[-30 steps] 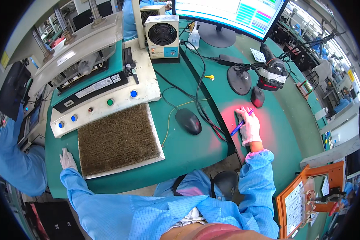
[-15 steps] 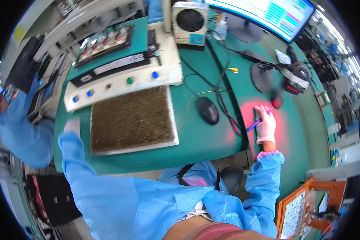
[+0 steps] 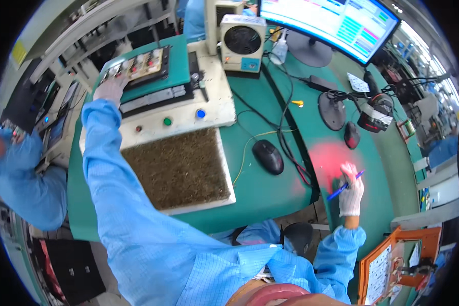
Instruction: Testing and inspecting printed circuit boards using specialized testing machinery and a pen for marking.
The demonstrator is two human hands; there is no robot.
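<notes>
My left hand [image 3: 108,92], in a white glove, reaches to the left front corner of the green-topped test fixture [image 3: 179,58]. Its fingers stretch out beside a board with several red and white parts [image 3: 147,66] on top of the fixture; the fingertips' exact contact is hard to make out. Over the green mat on the right, my gloved right hand [image 3: 351,196] is closed around a blue pen [image 3: 336,194], which slants across the fingers. Red light falls on the mat just beyond this hand.
A brown bristly pad [image 3: 183,166] in a white tray lies before the fixture's button panel [image 3: 217,109]. Near it are a black mouse [image 3: 268,156] and cables. A small fan unit [image 3: 242,43], monitor [image 3: 336,23], handheld scanner [image 3: 376,112] and second mouse [image 3: 351,135] stand farther back. Another person [image 3: 28,178] works at left.
My left hand has moved forward from beside the brown pad to the fixture. My right hand, still with the pen, has come back toward me and slightly right.
</notes>
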